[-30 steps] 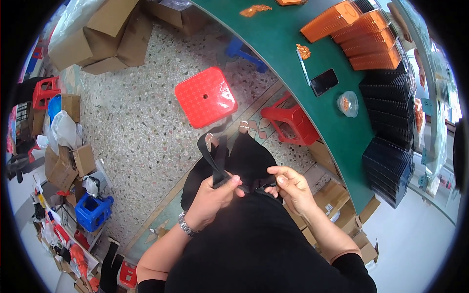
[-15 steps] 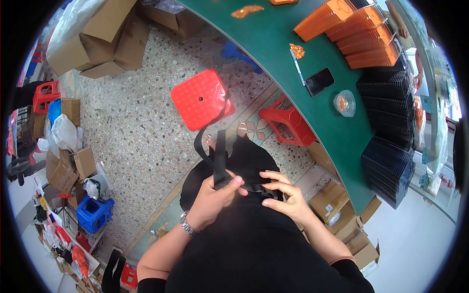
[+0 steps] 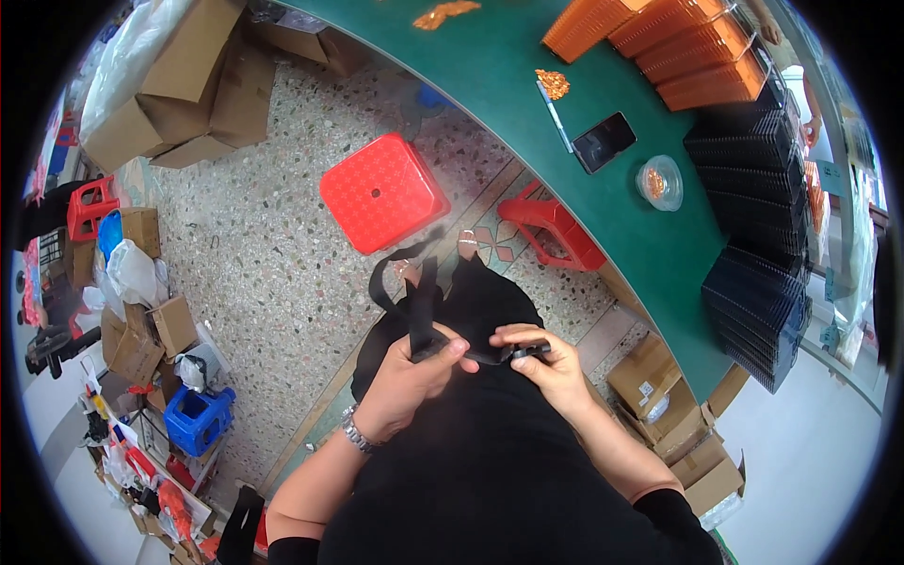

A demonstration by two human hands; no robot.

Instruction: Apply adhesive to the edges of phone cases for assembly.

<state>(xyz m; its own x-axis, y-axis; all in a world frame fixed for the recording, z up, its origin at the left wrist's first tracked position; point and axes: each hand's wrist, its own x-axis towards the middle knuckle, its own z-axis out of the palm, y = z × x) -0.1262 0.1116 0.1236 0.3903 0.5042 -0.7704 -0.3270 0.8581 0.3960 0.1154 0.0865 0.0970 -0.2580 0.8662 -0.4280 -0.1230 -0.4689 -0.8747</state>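
In front of my waist I hold a black webbing strap. My left hand, a metal watch on its wrist, is closed on it, thumb pressed over the fingers. From there a loop and a loose tail of the strap stick out past my knees. A short stretch of strap runs across to a small black plastic buckle, pinched between thumb and fingers of my right hand. The buckle's underside is hidden by my fingers.
A red stool stands ahead, another red stool by the green table. On the table are a phone, a pen, a clear tub, orange trays and black trays. Cardboard boxes lie around.
My right fingers, spread around the buckle before, have closed on it and turned it. The strap's loose tail has swung. My left hand keeps its grip; the view has shifted slightly.
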